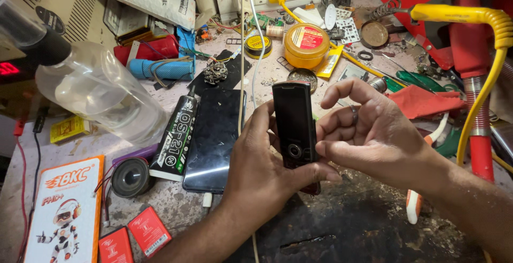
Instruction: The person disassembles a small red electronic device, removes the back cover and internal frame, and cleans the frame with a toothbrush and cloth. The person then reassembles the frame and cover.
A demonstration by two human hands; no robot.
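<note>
Keypad phone [293, 124], small, black, bar-shaped, held upright above the surface [368, 225] at mid-frame, screen side toward the camera, round navigation key near its lower end. Long axis runs near-vertical in view, top end tilted slightly away from the wearer.

Left to right:

- Clear plastic bottle [99, 89] lies on its side at far left, black cap end toward the upper-left corner.
- Orange-and-white printed box [64, 209] at lower left, two small red batteries [133, 239] just beside it.
- Small round speaker [131, 177] next to a black glue tube [179, 134], which lies diagonally.
- Dark smartphone [216, 140] flat on the surface, touching the glue tube's right side, just left of the held phone.
- Left hand [262, 172] comes up from below, wrapped around the phone's lower half: thumb along the left edge, fingers closed behind and around the right edge. This hand carries the phone.
- Right hand [368, 129] comes in from the right, level with the phone's middle. Fingers curled, not spread; index and thumb tips lie at the phone's right edge, near the left hand's fingertips. Cannot tell whether they press on it or only touch. Ring on one finger.
- Behind the hands: round yellow tin [305, 45]; red cloth [422, 101]; yellow cable [481, 70] along a red stand at far right.

Both hands at the phone; the left has the fuller hold.
</note>
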